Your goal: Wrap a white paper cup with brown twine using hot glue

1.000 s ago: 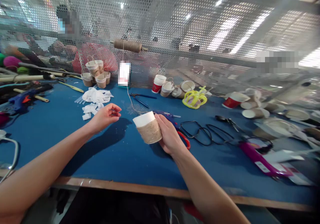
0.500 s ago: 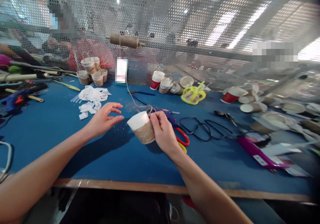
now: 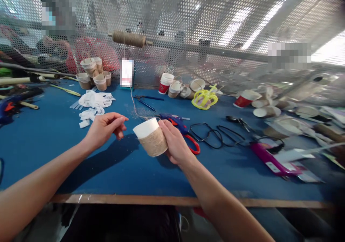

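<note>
A white paper cup with brown twine wound round its lower part is tilted above the blue table. My right hand grips it from the right side, thumb near the rim and the other fingers partly hidden behind it. From the cup's rim a strand of twine runs up toward a twine roll on the mesh. My left hand is in the air left of the cup, not touching it, its fingers curled together; whether anything small is between them is hidden.
Blue glue gun and red-handled scissors lie just behind the right hand. White scraps are at the left, pliers behind. Wrapped cups stand back left; a yellow crown-like item and a purple tool are right.
The fingers of my left hand have curled in from a spread pose, and it has shifted slightly left. My right hand has turned the cup a little and wraps further behind it.
</note>
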Demonstrator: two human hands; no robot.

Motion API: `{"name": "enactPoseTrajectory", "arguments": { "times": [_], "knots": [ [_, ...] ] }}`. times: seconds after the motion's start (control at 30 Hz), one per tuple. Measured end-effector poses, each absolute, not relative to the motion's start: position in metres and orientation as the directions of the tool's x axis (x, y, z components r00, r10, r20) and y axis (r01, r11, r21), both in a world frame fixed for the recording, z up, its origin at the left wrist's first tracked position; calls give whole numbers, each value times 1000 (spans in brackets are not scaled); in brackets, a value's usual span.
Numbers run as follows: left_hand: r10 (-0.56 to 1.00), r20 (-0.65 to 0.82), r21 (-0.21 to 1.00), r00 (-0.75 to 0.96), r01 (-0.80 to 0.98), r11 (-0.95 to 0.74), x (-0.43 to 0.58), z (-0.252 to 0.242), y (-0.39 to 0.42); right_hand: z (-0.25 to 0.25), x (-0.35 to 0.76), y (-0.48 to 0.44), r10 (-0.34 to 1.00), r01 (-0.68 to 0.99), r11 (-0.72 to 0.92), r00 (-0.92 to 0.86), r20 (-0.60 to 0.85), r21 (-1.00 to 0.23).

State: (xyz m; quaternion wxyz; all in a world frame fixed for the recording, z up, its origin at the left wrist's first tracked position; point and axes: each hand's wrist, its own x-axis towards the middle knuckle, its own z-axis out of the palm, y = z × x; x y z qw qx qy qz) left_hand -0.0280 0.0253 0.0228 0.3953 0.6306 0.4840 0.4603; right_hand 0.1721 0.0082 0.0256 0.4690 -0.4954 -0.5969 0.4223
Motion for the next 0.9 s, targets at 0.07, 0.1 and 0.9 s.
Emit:
{"name": "enactPoseTrajectory", "arguments": {
  "times": [0.07,0.1,0.9],
  "knots": [
    [962,257,909,97,313,-274,-28,26,24,24,171,8,981,238,193,-54,185,-952],
    [950,291,878,115,363,-313,-28,28,22,22,170,8,978,254,210,-55,202,-944],
    [894,31,894,446,388,-224,-3,24,-4,14,165,2,897,447,442,-195,397,-778]
  ]
}}
